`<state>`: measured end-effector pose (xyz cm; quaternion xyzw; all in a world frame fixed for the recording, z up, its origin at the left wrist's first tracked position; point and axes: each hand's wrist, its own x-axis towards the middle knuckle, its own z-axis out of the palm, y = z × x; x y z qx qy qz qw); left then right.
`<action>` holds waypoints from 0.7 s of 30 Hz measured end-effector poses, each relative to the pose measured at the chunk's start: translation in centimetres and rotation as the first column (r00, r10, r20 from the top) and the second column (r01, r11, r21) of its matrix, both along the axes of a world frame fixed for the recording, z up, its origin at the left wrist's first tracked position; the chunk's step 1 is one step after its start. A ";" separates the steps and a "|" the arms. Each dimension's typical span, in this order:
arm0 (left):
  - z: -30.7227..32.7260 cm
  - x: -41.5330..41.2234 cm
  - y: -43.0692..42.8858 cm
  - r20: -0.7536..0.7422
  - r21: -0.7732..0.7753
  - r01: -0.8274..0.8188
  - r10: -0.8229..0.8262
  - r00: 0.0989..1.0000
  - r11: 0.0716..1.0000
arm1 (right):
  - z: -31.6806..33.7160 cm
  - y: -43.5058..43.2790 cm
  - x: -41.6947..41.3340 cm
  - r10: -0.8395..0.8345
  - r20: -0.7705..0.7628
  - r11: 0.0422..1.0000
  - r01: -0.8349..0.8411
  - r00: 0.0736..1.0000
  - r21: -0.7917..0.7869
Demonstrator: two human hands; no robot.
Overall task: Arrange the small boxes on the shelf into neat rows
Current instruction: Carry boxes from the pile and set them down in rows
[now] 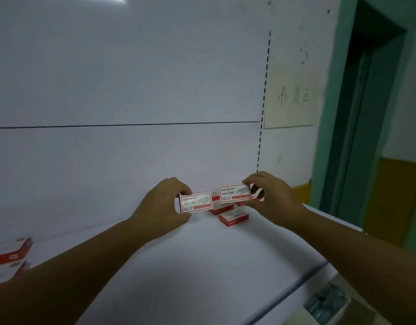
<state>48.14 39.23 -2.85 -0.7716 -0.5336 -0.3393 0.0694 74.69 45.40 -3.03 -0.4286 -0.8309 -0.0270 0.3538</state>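
My left hand (160, 202) pinches the left box (195, 202) by its end, thumb under, fingers over. My right hand (270, 195) pinches the right box (235, 193) likewise. Both held just above the shelf (202, 266), toward its back; loose boxes (234, 218) lie on the shelf beneath

Red boxes (11, 254) cut by left edge, blurred. Loose boxes (234, 218) partly hidden behind held boxes (195, 202).

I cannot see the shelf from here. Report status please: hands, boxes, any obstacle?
Left hand grips left box, right hand grips right box. Loose boxes lie on shelf just behind. Nothing in the way.
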 end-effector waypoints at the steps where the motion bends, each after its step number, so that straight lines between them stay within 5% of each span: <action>1: -0.1 0.5 0.5 0.000 -0.014 -0.009 0.009 1.000 1.000 | -0.1 0.8 0.7 0.003 -0.003 1.000 -0.003 1.000 -0.001; 14: -3.2 12.7 2.8 0.127 -0.297 -0.171 0.217 0.968 0.939 | -3.6 11.5 10.3 0.170 -0.021 0.944 -0.169 0.985 -0.282; 21: -4.2 15.5 2.4 0.195 -0.390 -0.229 0.323 0.926 0.892 | -5.7 12.9 9.6 0.270 -0.160 0.857 -0.313 0.949 -0.410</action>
